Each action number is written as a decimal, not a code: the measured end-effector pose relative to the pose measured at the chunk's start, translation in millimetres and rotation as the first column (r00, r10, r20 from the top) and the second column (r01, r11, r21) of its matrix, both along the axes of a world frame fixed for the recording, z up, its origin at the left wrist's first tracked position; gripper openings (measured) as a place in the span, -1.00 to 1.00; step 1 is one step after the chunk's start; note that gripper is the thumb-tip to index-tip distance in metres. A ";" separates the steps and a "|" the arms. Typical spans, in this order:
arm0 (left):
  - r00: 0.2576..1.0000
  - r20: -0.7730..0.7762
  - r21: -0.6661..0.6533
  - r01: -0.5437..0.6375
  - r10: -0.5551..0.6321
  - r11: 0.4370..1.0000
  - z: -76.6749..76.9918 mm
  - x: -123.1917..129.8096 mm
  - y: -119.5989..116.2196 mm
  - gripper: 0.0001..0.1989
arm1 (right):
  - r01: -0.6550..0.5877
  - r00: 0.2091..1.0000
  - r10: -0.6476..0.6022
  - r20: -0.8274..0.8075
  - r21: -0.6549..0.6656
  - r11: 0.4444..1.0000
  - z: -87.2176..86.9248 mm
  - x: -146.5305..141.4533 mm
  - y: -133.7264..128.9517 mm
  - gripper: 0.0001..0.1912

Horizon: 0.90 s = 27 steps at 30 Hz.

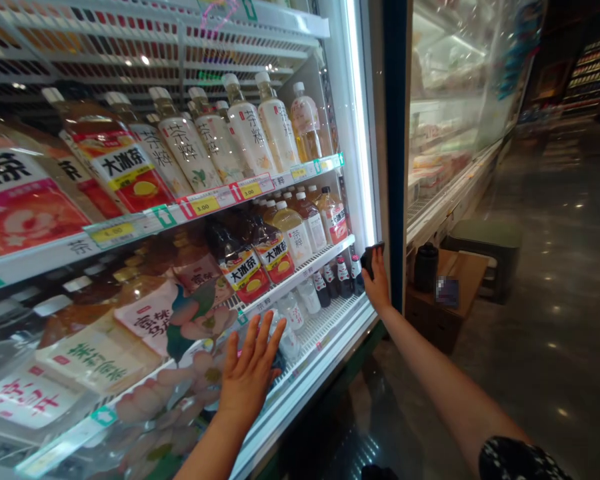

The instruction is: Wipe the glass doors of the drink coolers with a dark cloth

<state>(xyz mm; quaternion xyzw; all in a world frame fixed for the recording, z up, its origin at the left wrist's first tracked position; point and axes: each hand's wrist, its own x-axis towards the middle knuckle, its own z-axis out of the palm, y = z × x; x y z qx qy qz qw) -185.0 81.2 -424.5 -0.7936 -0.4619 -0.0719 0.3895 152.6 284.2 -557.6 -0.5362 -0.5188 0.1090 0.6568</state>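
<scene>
Facing shelf edge, left hand, grip apart; right hand at cooler edge, grip unclear, floor beyond.

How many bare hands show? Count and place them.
2: the left hand, in front of the bottom shelf, and the right hand, at the lower end of the light strip. None seems hidden.

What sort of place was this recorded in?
Most likely a supermarket or similar shop. A brightly lit white drinks cooler holds rows of white-capped clear plastic tea bottles, yellow rectangular price tags line a shelf edge, and another lit, white-edged display cabinet stands beyond.
</scene>
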 end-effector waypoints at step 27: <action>0.999 0.040 -0.074 -0.015 0.018 0.997 -4.6 2.8 -1.4 0.09 | -0.073 0.957 0.035 0.289 0.119 0.990 -2.9 -100.2 -74.1 -0.09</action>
